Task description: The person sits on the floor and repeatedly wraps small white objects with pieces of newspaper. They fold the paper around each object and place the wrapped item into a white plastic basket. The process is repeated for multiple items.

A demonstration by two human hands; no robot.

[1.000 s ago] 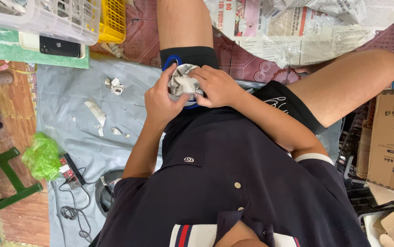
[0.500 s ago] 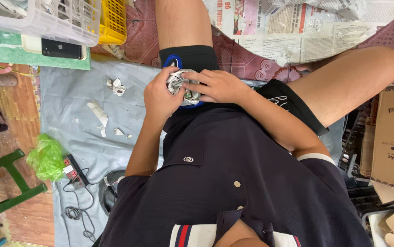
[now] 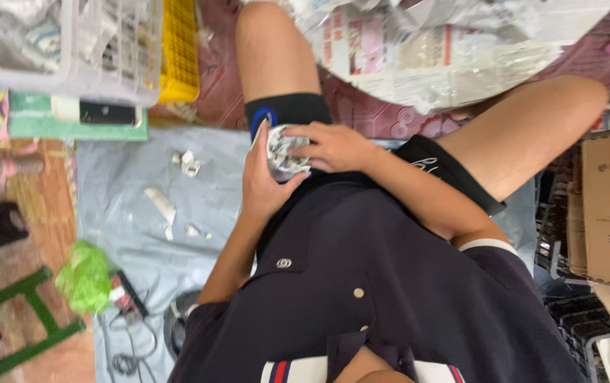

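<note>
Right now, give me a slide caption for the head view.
Seated person's left hand and right hand wrap newspaper around something over the lap.

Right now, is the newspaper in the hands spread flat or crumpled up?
Crumpled. The newspaper wad is bunched into a creased ball, cupped by the left hand with the right hand pressing its top.

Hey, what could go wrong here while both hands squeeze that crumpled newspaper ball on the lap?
1. The crumpled newspaper ball is held only between the left hand and right hand over the lap; it might slip onto the grey plastic sheet.
2. Torn white paper scraps already litter that sheet; squeezing may shed more.
</note>
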